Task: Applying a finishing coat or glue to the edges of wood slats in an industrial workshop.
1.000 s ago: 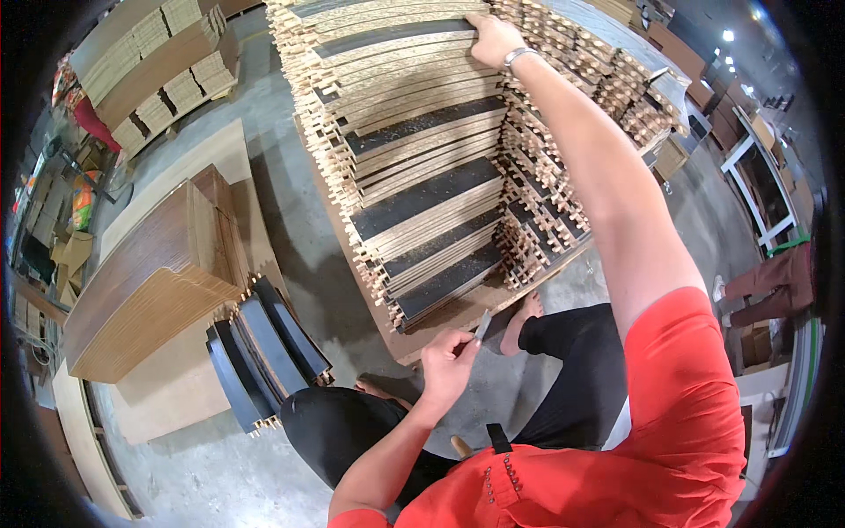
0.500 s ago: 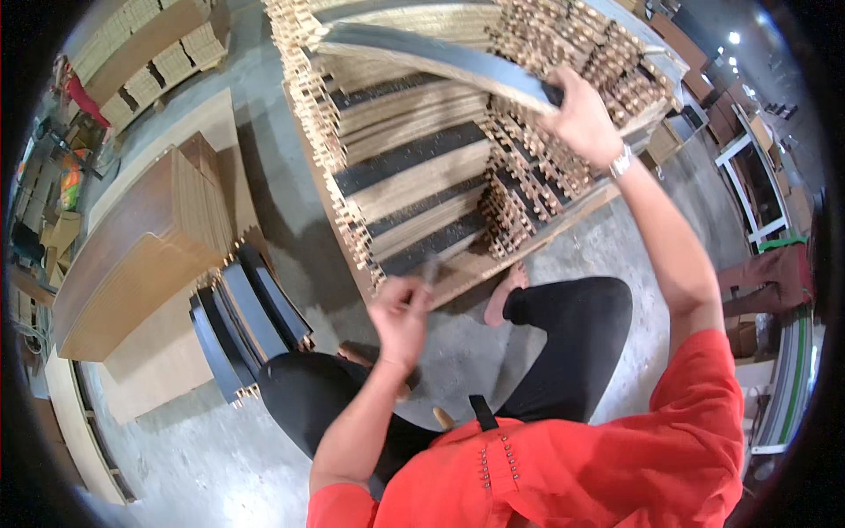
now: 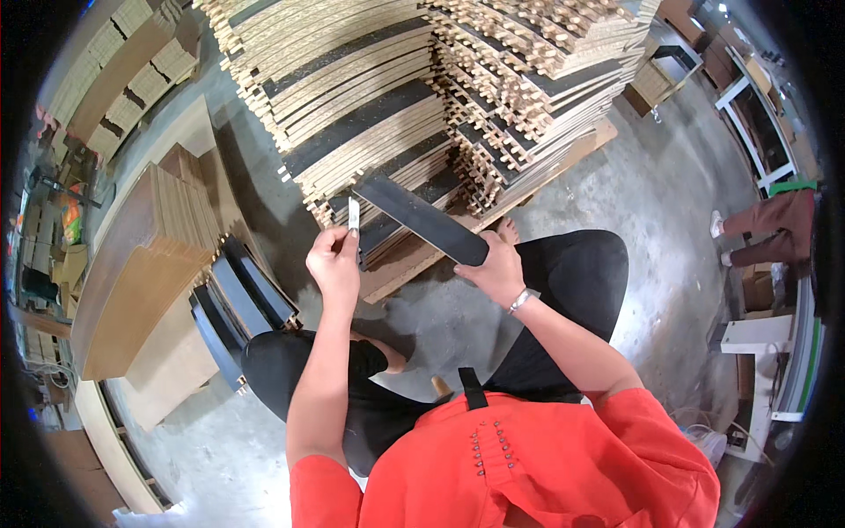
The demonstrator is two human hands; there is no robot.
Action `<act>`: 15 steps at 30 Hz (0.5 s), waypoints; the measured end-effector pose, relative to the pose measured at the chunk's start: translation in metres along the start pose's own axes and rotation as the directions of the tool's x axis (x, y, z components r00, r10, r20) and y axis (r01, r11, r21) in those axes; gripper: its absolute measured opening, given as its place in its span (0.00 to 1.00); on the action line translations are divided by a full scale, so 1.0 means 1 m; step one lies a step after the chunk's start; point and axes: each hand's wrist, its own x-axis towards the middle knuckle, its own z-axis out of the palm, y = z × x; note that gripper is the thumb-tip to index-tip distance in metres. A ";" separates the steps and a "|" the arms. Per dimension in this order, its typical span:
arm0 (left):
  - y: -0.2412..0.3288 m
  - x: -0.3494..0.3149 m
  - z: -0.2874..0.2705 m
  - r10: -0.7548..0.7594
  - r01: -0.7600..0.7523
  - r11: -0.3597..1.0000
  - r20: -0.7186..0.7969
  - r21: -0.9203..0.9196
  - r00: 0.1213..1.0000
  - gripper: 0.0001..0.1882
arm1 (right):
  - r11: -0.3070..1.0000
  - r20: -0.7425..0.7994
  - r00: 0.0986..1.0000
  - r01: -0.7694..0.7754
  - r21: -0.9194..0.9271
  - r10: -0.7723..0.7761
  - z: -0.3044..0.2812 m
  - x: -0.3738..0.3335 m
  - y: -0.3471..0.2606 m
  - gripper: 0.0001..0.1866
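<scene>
Left hand [image 3: 334,264]: fingertips pinched narrow around a thin, pale tool [image 3: 354,216], possibly a knife, pointing away from the body. Right hand [image 3: 499,271]: thumb and fingers closed on the near end of a black-faced board [image 3: 422,220], whose far end slants to just beside the tool's tip; contact cannot be told. The step in hand appears to be bringing tool and board together; the next move calls for a steady board and fingers clear of the tool. Beyond: the peg-ended stack [image 3: 343,114] on its base sheet [image 3: 387,283] crowds the far side. Open room: the bare floor [image 3: 440,343] between the legs, nearer the body.
</scene>
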 end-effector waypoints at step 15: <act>-0.010 0.004 0.070 0.458 -0.723 0.521 0.566 0.453 0.685 0.02 | 0.932 0.049 0.991 0.099 0.350 -0.123 0.022 -0.018 0.016 0.36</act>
